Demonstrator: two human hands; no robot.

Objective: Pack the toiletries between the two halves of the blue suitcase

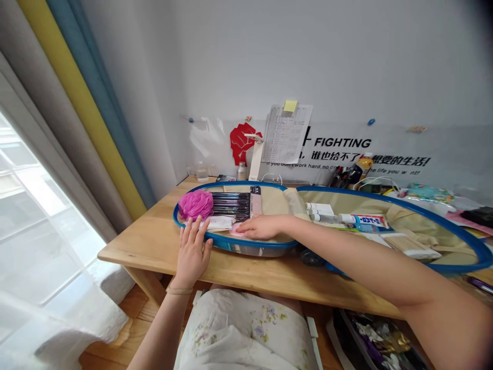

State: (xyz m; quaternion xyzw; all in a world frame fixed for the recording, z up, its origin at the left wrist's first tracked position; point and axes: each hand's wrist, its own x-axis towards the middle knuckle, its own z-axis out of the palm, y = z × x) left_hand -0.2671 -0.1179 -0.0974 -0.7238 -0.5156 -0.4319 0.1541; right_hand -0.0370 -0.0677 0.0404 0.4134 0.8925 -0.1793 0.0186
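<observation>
Sheer curtain [46, 231], red fist sticker [242, 143] (beside a printed sheet [287, 133]), wooden desk [154, 246]

Bold black capitals reading "FIGHTING" are displayed on a translucent wall banner [339, 143]. Beneath them, the Chinese words "谁也给不了" and "想要的生活!" are printed, with part of the line covered. Smaller English text, "If you don't work hard, no", is read below, followed by "the life you w nt!", with a letter missing. The tiny print on a white tabulated paper sheet [286, 133] cannot be read. Katakana is printed on a white, red and blue carton [365, 221] lying in a blue-rimmed open suitcase [385, 198], but is too small to be made out.
</observation>
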